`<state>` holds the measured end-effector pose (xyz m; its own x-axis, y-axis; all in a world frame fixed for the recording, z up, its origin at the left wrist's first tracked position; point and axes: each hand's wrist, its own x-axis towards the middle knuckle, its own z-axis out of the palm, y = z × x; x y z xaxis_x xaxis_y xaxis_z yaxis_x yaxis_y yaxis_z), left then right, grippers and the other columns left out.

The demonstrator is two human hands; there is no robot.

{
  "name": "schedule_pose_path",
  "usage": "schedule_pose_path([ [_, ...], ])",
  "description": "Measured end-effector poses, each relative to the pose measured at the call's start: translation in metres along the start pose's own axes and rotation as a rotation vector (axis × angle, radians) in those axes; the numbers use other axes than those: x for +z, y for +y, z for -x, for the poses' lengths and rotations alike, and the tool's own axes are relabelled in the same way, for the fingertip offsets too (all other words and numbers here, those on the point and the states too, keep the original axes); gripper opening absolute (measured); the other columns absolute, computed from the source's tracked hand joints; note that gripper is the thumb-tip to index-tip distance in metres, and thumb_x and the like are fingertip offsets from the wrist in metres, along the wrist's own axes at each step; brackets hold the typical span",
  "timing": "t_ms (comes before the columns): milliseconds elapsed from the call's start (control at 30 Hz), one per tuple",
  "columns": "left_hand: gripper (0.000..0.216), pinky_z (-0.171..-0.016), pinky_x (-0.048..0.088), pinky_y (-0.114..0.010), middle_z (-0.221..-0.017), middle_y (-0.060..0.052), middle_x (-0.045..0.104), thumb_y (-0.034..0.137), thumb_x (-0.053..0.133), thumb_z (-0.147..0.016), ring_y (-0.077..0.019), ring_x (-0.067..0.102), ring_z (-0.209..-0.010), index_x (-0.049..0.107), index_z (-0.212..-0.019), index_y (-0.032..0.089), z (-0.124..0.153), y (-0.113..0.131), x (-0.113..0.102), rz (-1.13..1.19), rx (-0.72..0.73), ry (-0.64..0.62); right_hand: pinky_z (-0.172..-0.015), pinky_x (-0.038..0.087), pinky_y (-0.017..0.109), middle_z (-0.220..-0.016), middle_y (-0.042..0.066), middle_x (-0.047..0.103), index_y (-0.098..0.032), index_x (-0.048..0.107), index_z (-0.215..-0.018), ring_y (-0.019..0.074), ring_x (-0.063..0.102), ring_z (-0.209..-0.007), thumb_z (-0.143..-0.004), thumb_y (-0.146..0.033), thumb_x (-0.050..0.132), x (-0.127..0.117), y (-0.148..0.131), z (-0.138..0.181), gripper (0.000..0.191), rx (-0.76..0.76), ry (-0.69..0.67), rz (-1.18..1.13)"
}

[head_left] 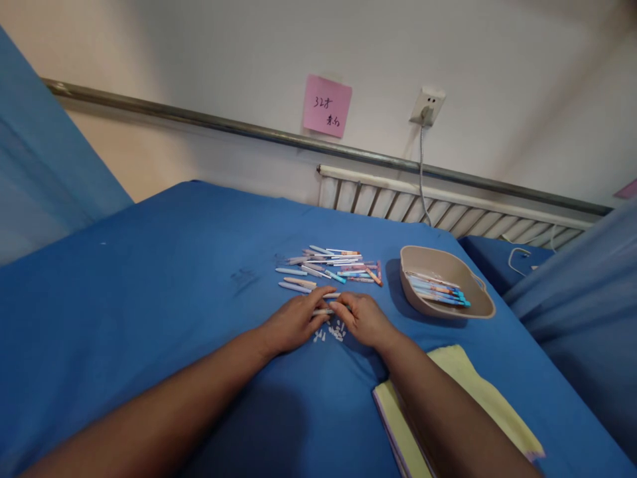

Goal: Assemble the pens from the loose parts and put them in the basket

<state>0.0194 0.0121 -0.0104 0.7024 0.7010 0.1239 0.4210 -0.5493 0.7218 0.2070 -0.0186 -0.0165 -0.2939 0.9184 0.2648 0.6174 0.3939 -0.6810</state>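
Observation:
My left hand [293,322] has its fingers closed around a pale pen barrel [323,311]. Close against it, my right hand [364,318] is bent into a pinch at the barrel's right end; what its fingertips grip is mostly hidden. Another light pen piece [332,295] shows just above, between the two hands. Small white plastic pieces [337,330] are scattered on the blue cloth below my fingers. Beyond my hands lies a loose pile of pens and pen parts [343,261], in grey, white, pink, orange and turquoise.
A beige plastic basket [478,299] stands to the right, with several blue-and-white pens [438,292] in it. Under my right forearm lies a folded yellow cloth [462,368]. The blue-covered table [149,285] reaches a wall with a radiator [388,199] and a plugged-in socket [428,106].

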Motion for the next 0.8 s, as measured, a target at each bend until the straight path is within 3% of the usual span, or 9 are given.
schedule_pose_path([
  [100,0.047,-0.083,0.045,-0.032,-0.101,-0.005,0.064,0.023,0.049,-0.084,-0.0200,0.061,-0.091,0.037,-0.130,0.022,-0.001,0.001,-0.001,0.022,-0.003,0.043,-0.071,0.044,0.027,-0.094,0.005,0.059,-0.021,0.055,-0.098,0.0175,0.057,-0.083,-0.081,-0.029,0.058,-0.001,-0.005,0.000,0.018,-0.030,0.078,-0.105],
  [267,0.050,-0.082,0.047,-0.032,-0.103,-0.005,0.062,0.019,0.052,-0.081,-0.0188,0.060,-0.092,0.037,-0.129,0.021,-0.002,0.000,-0.001,0.056,-0.004,0.117,-0.077,0.043,0.028,-0.088,0.003,0.062,-0.020,0.060,-0.090,0.0168,0.058,-0.086,-0.083,-0.020,0.053,0.001,-0.007,0.000,0.009,-0.099,0.085,-0.133],
  [433,0.048,-0.077,0.048,-0.030,-0.098,-0.004,0.062,0.020,0.052,-0.081,-0.0173,0.060,-0.085,0.038,-0.128,0.021,-0.002,-0.001,0.001,0.095,0.012,0.107,-0.061,0.043,0.025,-0.073,0.000,0.065,-0.020,0.063,-0.085,0.0146,0.059,-0.064,-0.085,-0.032,0.054,0.009,-0.002,0.000,0.015,0.071,0.067,-0.149],
  [533,0.045,-0.076,0.048,-0.030,-0.097,-0.004,0.061,0.023,0.053,-0.082,-0.0174,0.060,-0.084,0.041,-0.125,0.020,-0.003,-0.002,0.002,0.118,-0.005,0.092,-0.051,0.041,0.024,-0.065,-0.002,0.063,-0.020,0.059,-0.095,0.0125,0.056,-0.051,-0.085,-0.042,0.052,0.011,0.002,-0.002,0.025,0.178,0.064,-0.303],
  [633,0.039,-0.078,0.047,-0.031,-0.095,-0.004,0.061,0.029,0.054,-0.082,-0.0180,0.058,-0.086,0.047,-0.119,0.020,-0.005,-0.005,0.000,0.161,-0.028,0.108,-0.047,0.042,0.024,-0.076,0.001,0.064,-0.021,0.052,-0.105,0.0126,0.057,-0.051,-0.086,-0.052,0.044,0.008,0.006,-0.005,0.038,0.220,0.166,-0.535],
  [733,0.027,-0.073,0.046,-0.029,-0.090,-0.003,0.061,0.034,0.051,-0.084,-0.0170,0.056,-0.082,0.054,-0.105,0.018,-0.008,-0.008,0.000,0.234,-0.067,0.083,-0.041,0.039,0.023,-0.086,0.004,0.064,-0.020,0.053,-0.101,0.0126,0.057,-0.051,-0.084,-0.061,0.039,0.001,0.014,-0.009,0.046,0.288,0.304,-0.721],
  [800,0.025,-0.066,0.045,-0.026,-0.084,-0.002,0.061,0.037,0.047,-0.086,-0.0145,0.054,-0.073,0.056,-0.098,0.017,-0.009,-0.009,-0.001,0.317,-0.103,0.047,-0.040,0.038,0.023,-0.082,0.004,0.063,-0.019,0.055,-0.094,0.0122,0.057,-0.050,-0.082,-0.063,0.040,-0.003,0.018,-0.012,0.048,0.336,0.368,-0.782],
])
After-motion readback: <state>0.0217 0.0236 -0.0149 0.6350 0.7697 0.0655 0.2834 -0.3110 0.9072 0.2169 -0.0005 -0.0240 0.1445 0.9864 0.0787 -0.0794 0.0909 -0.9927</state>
